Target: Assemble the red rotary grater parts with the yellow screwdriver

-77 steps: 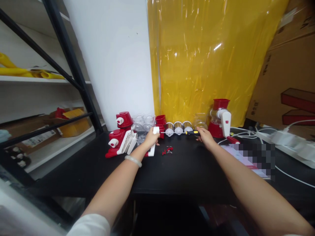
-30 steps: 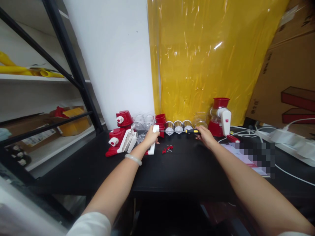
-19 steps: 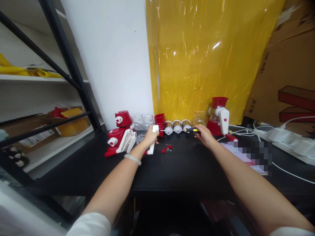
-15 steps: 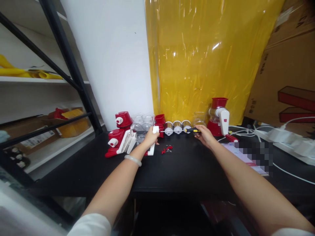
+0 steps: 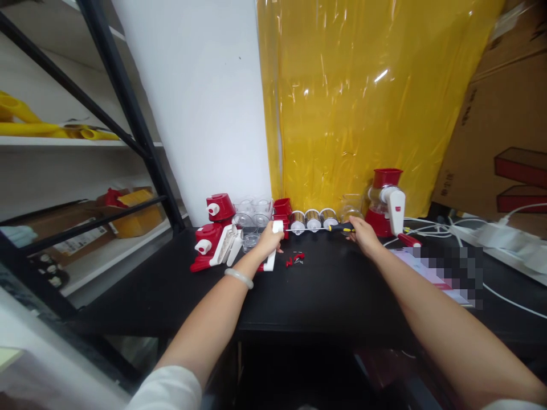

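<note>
My left hand [image 5: 268,240] is closed around a white crank arm [image 5: 278,226], whose lower end points down toward the black table. In my right hand [image 5: 361,233] is a screwdriver [image 5: 342,227] with a black and yellow handle. Its long shaft lies level and points left, the tip reaching the upper end of the crank arm; whether it sits in a screw I cannot tell. Small red pieces [image 5: 298,256] and several tiny metal bits lie on the table between my hands. Behind the shaft, three metal grater drums [image 5: 313,218] stand in a row.
Left stand red and white grater bodies [image 5: 209,234] and clear plastic containers [image 5: 255,212]. An assembled red and white rotary grater [image 5: 387,199] stands at right, near white cables and a power strip [image 5: 519,242]. A lit screen [image 5: 421,270] lies beneath them. A black shelf frame [image 5: 123,97] borders the left.
The camera view has turned slightly left, so everything sits a little further right. Both hands keep their holds on the crank arm and the screwdriver.
</note>
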